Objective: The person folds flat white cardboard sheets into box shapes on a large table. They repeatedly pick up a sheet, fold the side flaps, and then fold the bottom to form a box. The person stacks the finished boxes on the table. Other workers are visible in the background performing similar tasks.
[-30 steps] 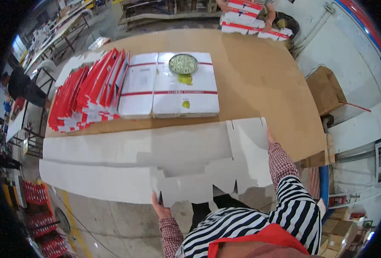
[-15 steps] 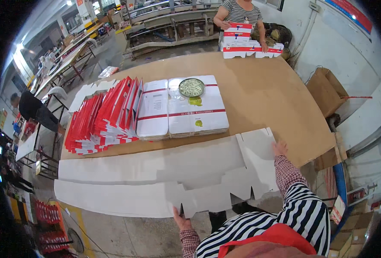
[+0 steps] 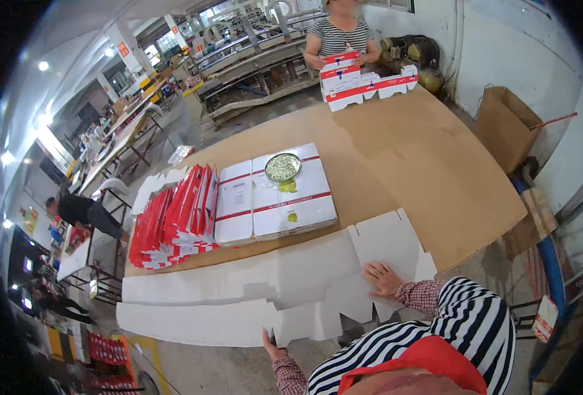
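White cardboard blank is laid along the near side of the brown-topped table, from about eight to five o'clock, its notched front standing out over the floor; whether one folded piece or two layers is shown cannot be told. At nine o'clock, red-and-white folded cartons are stacked in a leaning row, with a red-striped white bundle set just beside them. At seven o'clock, the blank's front edge is met at a notch by the left hand; whether it is pinched cannot be told, the fingers being partly hidden. At twelve o'clock, red-and-white boxes are handled by a co-worker. At five o'clock, the blank is covered by the right hand, laid flat with fingers spread, well apart from the left. At two o'clock, a brown box is placed beside the table. The overhanging front could be bent or tipped down if pressed without support beneath; a tab could be torn if the notch were tugged.
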Available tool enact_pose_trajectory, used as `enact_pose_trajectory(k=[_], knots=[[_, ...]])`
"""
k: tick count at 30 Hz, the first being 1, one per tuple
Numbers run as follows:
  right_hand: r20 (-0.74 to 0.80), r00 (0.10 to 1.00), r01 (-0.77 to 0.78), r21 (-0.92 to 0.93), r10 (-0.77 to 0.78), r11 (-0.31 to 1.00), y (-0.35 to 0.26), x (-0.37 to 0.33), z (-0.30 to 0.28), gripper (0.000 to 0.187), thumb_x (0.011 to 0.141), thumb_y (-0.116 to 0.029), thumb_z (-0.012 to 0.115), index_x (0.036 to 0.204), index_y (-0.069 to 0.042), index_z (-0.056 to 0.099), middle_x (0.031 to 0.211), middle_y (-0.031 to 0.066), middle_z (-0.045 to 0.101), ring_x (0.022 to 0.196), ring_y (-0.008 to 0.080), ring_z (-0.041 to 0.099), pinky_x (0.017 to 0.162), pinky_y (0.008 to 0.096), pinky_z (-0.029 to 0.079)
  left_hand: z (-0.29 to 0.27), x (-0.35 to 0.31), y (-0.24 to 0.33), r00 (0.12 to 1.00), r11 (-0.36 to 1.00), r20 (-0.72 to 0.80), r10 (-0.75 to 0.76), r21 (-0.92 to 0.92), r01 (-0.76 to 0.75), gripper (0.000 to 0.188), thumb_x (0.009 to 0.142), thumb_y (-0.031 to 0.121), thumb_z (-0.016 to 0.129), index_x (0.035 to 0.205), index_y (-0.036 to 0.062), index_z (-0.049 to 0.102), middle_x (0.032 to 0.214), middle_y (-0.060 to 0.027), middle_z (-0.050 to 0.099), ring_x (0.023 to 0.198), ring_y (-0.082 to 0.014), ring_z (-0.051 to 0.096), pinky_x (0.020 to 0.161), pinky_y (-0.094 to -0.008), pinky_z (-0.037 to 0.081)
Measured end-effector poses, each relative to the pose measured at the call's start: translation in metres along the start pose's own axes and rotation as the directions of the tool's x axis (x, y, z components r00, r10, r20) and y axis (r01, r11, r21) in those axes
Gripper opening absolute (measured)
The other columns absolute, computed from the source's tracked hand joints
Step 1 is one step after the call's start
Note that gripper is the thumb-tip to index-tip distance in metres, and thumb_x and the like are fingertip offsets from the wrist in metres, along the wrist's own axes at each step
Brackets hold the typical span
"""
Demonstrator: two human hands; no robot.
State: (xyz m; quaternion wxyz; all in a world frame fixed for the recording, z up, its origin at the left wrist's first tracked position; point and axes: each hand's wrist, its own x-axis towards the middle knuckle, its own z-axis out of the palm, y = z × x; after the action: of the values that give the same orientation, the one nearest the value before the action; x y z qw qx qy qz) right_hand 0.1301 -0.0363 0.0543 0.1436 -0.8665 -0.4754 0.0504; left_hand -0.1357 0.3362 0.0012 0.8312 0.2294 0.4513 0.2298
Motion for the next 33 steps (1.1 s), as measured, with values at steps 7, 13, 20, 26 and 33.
enact_pose_trajectory(k=[7, 13, 20, 26, 33], knots=[[-0.051, 0.999, -0.008, 0.038, 0.01, 0.999, 0.012, -0.01, 0.003, 0.07, 0.081, -0.052, 0.051, 0.137, -0.012, 0.034, 0.146, 0.0121, 0.024, 0.134, 0.0309, 0.021, 0.108, 0.0515, 0.013, 0.016, -0.012, 0.009, 1.0, 0.989, -0.009, 0.027, 0.146, -0.025, 0.049, 0.078, 0.048, 0.06, 0.109, 0.01, 0.059, 0.104, -0.0075, 0.063, 0.096, -0.0249, 0.059, 0.079, -0.0419, 0.048], [-0.081, 0.997, 0.01, 0.001, -0.01, 1.0, 0.014, -0.011, -0.002, 0.071, 0.082, -0.055, 0.047, 0.136, -0.01, 0.035, 0.146, 0.012, 0.024, 0.135, 0.0311, 0.019, 0.109, 0.0508, 0.011, 0.012, -0.009, 0.009, 0.998, 0.993, 0.043, 0.036, 0.113, -0.041, 0.048, 0.079, 0.046, 0.059, 0.11, 0.0092, 0.058, 0.105, -0.0056, 0.063, 0.093, -0.0244, 0.06, 0.077, -0.0418, 0.05], [-0.038, 0.999, 0.01, 0.017, -0.01, 1.0, 0.013, -0.019, -0.005, 0.076, 0.081, -0.06, 0.045, 0.139, -0.012, 0.032, 0.148, 0.0116, 0.02, 0.136, 0.0311, 0.016, 0.11, 0.0505, 0.008, 0.004, -0.013, 0.006, 1.0, 0.986, -0.017, 0.008, 0.167, -0.005, 0.047, 0.08, 0.044, 0.057, 0.11, 0.0079, 0.058, 0.104, -0.008, 0.063, 0.093, -0.0261, 0.061, 0.078, -0.041, 0.05], [-0.041, 0.999, 0.016, -0.016, -0.017, 1.0, 0.009, -0.009, -0.002, 0.078, 0.081, -0.064, 0.042, 0.138, -0.012, 0.032, 0.147, 0.0122, 0.022, 0.136, 0.0313, 0.017, 0.109, 0.051, 0.009, 0.007, -0.013, 0.01, 0.99, 0.993, 0.101, 0.095, 0.058, -0.101, 0.048, 0.082, 0.043, 0.058, 0.114, 0.008, 0.056, 0.107, -0.0086, 0.062, 0.095, -0.0273, 0.059, 0.081, -0.0418, 0.048], [-0.013, 1.0, 0.023, -0.058, -0.023, 0.998, 0.004, -0.014, 0.003, 0.078, 0.083, -0.064, 0.039, 0.139, -0.011, 0.031, 0.146, 0.0124, 0.022, 0.135, 0.0313, 0.017, 0.109, 0.0513, 0.01, 0.0, -0.021, 0.006, 0.999, 0.996, 0.007, 0.049, 0.08, -0.049, 0.05, 0.083, 0.042, 0.059, 0.119, 0.0069, 0.054, 0.111, -0.0102, 0.061, 0.099, -0.029, 0.057, 0.081, -0.0435, 0.048]])
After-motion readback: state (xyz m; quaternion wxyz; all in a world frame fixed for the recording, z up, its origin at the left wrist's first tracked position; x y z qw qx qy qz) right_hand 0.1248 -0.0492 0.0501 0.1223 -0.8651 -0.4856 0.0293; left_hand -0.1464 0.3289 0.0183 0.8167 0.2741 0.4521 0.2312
